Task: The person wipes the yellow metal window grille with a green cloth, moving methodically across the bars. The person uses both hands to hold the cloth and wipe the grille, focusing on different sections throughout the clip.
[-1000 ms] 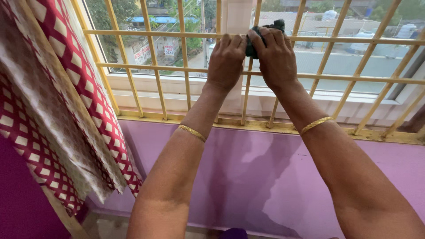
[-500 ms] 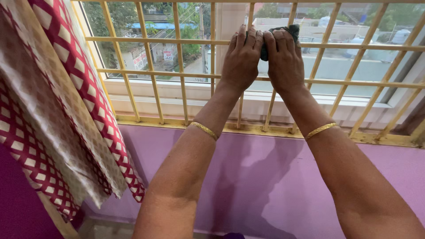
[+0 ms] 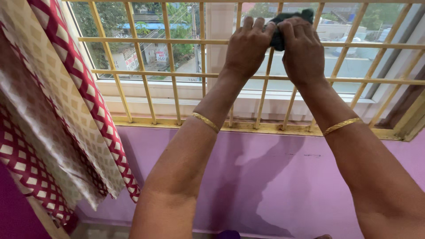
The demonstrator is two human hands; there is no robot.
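- Both arms reach up to a yellow window grille [image 3: 172, 75], hands side by side near the top of the view.
- Left hand [image 3: 248, 46]: fingers curled, fingertips at the edge of a dark cloth [image 3: 283, 26]; palm faces the grille. Cannot tell how firmly it grips.
- Right hand [image 3: 303, 51]: fingers folded over the cloth, closed on it, pressing it against a vertical bar where it meets an upper horizontal bar.
- The cloth is bunched between the two hands, mostly hidden; a dark tuft shows above the right knuckles.
- Gold bangle [image 3: 206, 121] on the left forearm, a second gold band [image 3: 341, 125] on the right.
- Red-and-cream checked curtain [image 3: 53, 115] hangs at the left, drawn aside, apart from the hands.
- Purple wall [image 3: 265, 177] below the sill, with the arms' shadow on it.
- Buildings and trees outside, behind the glass.
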